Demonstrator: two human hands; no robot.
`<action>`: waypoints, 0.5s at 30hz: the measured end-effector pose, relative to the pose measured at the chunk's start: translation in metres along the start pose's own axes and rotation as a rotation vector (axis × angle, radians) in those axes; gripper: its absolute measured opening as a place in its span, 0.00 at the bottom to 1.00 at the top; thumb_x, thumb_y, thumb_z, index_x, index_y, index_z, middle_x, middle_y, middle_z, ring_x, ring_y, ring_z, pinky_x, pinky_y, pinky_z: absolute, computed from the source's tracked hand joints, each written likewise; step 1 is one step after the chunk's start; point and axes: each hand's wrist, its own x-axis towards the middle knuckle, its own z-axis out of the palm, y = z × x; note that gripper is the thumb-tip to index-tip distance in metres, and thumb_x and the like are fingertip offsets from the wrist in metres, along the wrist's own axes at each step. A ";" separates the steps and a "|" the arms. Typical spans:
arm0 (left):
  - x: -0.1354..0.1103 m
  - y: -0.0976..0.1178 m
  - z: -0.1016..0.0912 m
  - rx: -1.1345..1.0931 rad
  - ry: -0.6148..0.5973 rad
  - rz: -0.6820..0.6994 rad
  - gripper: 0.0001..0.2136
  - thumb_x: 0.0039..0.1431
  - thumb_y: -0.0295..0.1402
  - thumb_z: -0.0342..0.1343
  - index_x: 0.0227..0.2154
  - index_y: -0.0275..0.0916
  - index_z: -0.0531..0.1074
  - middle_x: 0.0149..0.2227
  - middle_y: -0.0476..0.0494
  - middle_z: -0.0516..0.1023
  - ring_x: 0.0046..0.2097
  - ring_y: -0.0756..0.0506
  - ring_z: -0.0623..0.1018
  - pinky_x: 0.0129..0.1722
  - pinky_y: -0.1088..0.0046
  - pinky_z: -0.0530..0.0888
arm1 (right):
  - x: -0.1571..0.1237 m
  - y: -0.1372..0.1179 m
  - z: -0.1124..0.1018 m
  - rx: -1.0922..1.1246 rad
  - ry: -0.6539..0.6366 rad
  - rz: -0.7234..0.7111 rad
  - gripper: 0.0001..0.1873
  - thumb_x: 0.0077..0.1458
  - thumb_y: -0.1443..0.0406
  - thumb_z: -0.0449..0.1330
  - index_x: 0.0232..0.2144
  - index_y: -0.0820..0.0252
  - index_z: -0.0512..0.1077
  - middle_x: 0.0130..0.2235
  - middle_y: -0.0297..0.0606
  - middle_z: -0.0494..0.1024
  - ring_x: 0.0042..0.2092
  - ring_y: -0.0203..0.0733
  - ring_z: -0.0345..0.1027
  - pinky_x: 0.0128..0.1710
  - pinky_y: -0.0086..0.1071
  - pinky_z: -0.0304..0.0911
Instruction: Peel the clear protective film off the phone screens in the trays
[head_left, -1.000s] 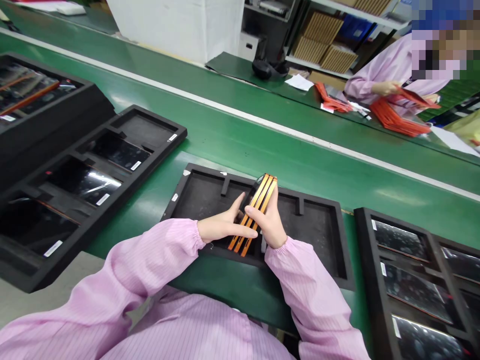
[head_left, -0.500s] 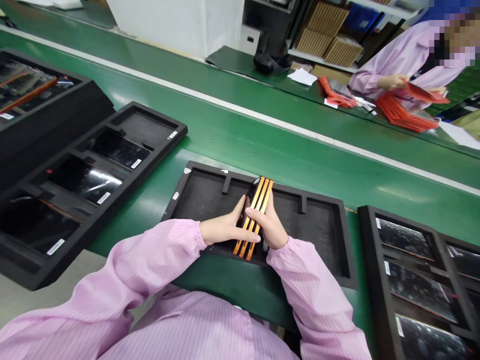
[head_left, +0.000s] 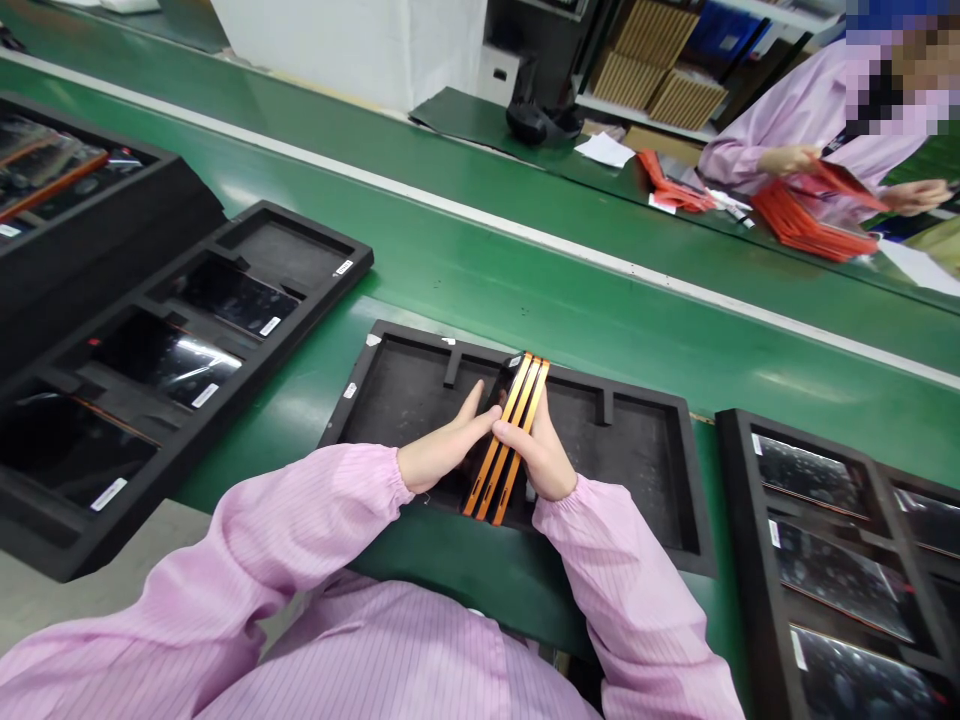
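Note:
Three thin black phones with orange frames (head_left: 507, 440) stand on edge, pressed side by side, above the middle of a black foam tray (head_left: 412, 400). From the right side my right hand (head_left: 547, 455) grips the stack, its thumb lying over the orange edges and its other fingers partly hidden behind. My left hand (head_left: 442, 450) is at the stack's left face, fingers stretched out and thumb tip close to the right thumb. Whether its palm touches the nearest phone I cannot tell. The tray's outer compartments show bare foam.
Trays with black screens lie at the left (head_left: 277, 350) and right (head_left: 739, 480); another tray (head_left: 150, 220) sits at far left. Across the green bench (head_left: 375, 240), a co-worker in a pink sleeve (head_left: 742, 140) handles red-orange pouches (head_left: 810, 225).
My left thumb has lifted off the orange edges and moved up and left. The stack and my right hand have hardly moved. The co-worker's one hand has moved off the pouches to the right.

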 end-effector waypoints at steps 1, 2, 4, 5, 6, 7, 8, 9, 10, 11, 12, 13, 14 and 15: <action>0.000 0.000 0.000 0.012 0.024 -0.019 0.41 0.63 0.53 0.49 0.68 0.46 0.30 0.70 0.40 0.50 0.67 0.38 0.57 0.62 0.59 0.61 | 0.000 0.002 0.000 0.026 0.014 -0.003 0.50 0.50 0.57 0.68 0.67 0.46 0.45 0.65 0.36 0.59 0.65 0.47 0.53 0.65 0.43 0.53; 0.000 0.001 0.000 0.025 0.043 -0.037 0.40 0.64 0.52 0.49 0.69 0.44 0.33 0.69 0.39 0.52 0.67 0.37 0.59 0.62 0.60 0.62 | 0.001 0.003 0.000 0.060 0.036 -0.001 0.47 0.52 0.54 0.66 0.67 0.46 0.47 0.65 0.35 0.59 0.66 0.47 0.53 0.66 0.43 0.52; 0.000 0.001 0.001 0.049 0.051 -0.043 0.36 0.64 0.50 0.50 0.68 0.43 0.44 0.67 0.38 0.57 0.64 0.37 0.64 0.60 0.62 0.64 | 0.003 0.006 0.001 0.134 0.082 0.035 0.41 0.55 0.49 0.62 0.66 0.47 0.51 0.63 0.34 0.62 0.65 0.46 0.54 0.66 0.43 0.51; 0.000 0.000 0.001 0.052 0.041 -0.033 0.32 0.64 0.49 0.50 0.67 0.42 0.49 0.65 0.39 0.61 0.62 0.38 0.66 0.59 0.64 0.65 | 0.004 0.007 0.002 0.159 0.103 0.064 0.39 0.55 0.47 0.60 0.64 0.48 0.54 0.62 0.35 0.64 0.64 0.47 0.56 0.65 0.44 0.52; 0.001 0.000 0.002 0.052 0.026 -0.019 0.29 0.65 0.47 0.51 0.65 0.42 0.54 0.63 0.39 0.63 0.60 0.39 0.68 0.57 0.65 0.66 | 0.004 0.008 0.002 0.176 0.120 0.095 0.37 0.56 0.45 0.59 0.63 0.49 0.58 0.61 0.36 0.66 0.63 0.47 0.58 0.65 0.44 0.53; 0.001 0.000 0.002 0.049 0.013 -0.005 0.27 0.65 0.45 0.51 0.63 0.42 0.57 0.62 0.40 0.66 0.59 0.40 0.69 0.56 0.67 0.67 | 0.005 0.008 0.003 0.191 0.135 0.127 0.36 0.55 0.43 0.58 0.60 0.51 0.61 0.58 0.37 0.69 0.61 0.48 0.61 0.64 0.44 0.55; 0.002 -0.001 0.001 0.045 0.007 0.006 0.25 0.65 0.44 0.51 0.61 0.41 0.59 0.60 0.40 0.67 0.58 0.41 0.70 0.54 0.69 0.67 | 0.006 0.009 0.003 0.208 0.141 0.160 0.35 0.54 0.41 0.57 0.57 0.53 0.65 0.55 0.39 0.72 0.60 0.49 0.64 0.62 0.45 0.58; 0.002 -0.002 0.001 0.040 0.006 0.010 0.24 0.65 0.43 0.52 0.60 0.41 0.60 0.59 0.40 0.68 0.57 0.42 0.70 0.53 0.70 0.68 | 0.006 0.009 0.003 0.229 0.139 0.193 0.35 0.53 0.39 0.56 0.53 0.55 0.69 0.51 0.40 0.75 0.58 0.50 0.66 0.60 0.45 0.60; 0.003 -0.002 0.001 0.035 0.008 0.012 0.23 0.65 0.42 0.52 0.60 0.40 0.61 0.58 0.40 0.69 0.56 0.42 0.70 0.51 0.70 0.68 | 0.006 0.009 0.004 0.253 0.127 0.225 0.36 0.53 0.37 0.55 0.49 0.57 0.71 0.47 0.42 0.77 0.56 0.52 0.68 0.58 0.46 0.63; 0.003 -0.003 0.001 0.033 0.010 0.011 0.23 0.64 0.42 0.53 0.59 0.40 0.61 0.57 0.40 0.70 0.55 0.43 0.71 0.49 0.71 0.69 | 0.006 0.009 0.004 0.276 0.108 0.255 0.37 0.52 0.35 0.53 0.46 0.58 0.73 0.44 0.43 0.79 0.55 0.53 0.69 0.55 0.47 0.66; 0.003 -0.003 0.000 0.032 0.014 0.008 0.23 0.64 0.42 0.53 0.59 0.41 0.61 0.55 0.41 0.70 0.53 0.43 0.72 0.47 0.71 0.69 | 0.006 0.009 0.004 0.291 0.090 0.275 0.38 0.51 0.34 0.52 0.43 0.59 0.74 0.41 0.44 0.79 0.53 0.55 0.70 0.53 0.47 0.68; 0.003 -0.003 0.000 0.031 0.015 0.000 0.23 0.64 0.43 0.53 0.58 0.41 0.61 0.53 0.41 0.72 0.51 0.44 0.72 0.45 0.72 0.69 | 0.005 0.009 0.004 0.296 0.076 0.282 0.39 0.50 0.33 0.50 0.41 0.59 0.75 0.39 0.44 0.80 0.52 0.55 0.71 0.52 0.47 0.69; 0.003 -0.002 -0.001 0.029 0.012 -0.015 0.23 0.63 0.43 0.53 0.58 0.41 0.61 0.50 0.42 0.72 0.49 0.45 0.73 0.42 0.72 0.70 | 0.005 0.009 0.004 0.294 0.069 0.276 0.40 0.50 0.32 0.50 0.40 0.59 0.75 0.38 0.44 0.80 0.51 0.55 0.72 0.51 0.47 0.69; 0.002 -0.001 -0.001 0.025 0.005 -0.033 0.22 0.63 0.44 0.53 0.56 0.41 0.61 0.46 0.43 0.73 0.46 0.45 0.73 0.39 0.72 0.70 | 0.004 0.008 0.004 0.287 0.070 0.262 0.40 0.50 0.32 0.49 0.40 0.59 0.75 0.38 0.44 0.80 0.51 0.55 0.72 0.52 0.47 0.69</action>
